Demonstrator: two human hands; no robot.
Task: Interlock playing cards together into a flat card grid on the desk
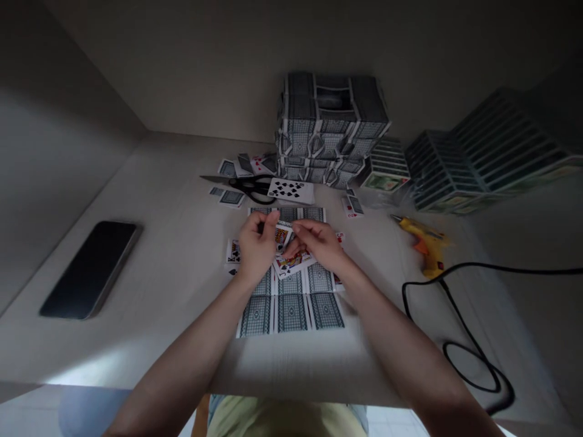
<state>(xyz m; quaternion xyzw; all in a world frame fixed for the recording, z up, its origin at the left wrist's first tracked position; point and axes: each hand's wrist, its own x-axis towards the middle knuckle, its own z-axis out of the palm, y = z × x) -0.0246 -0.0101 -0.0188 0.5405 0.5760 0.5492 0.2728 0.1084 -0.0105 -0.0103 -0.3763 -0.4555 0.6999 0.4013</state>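
Between my hands is a playing card with a picture face, pinched at its edges. My left hand grips its left side with thumb and fingers. On its right edge the fingers of my right hand are closed. A jack card lies tilted just below, face up. Under both hands, patterned card backs lie side by side in rows. A king of clubs pokes out at the left, and a red five at the right. My fingers partly hide the held card.
Behind stands a stacked structure of folded cards. Black scissors lie before it, under a ten of spades. A phone rests at left. On the right are a yellow glue gun, its black cord and card packs.
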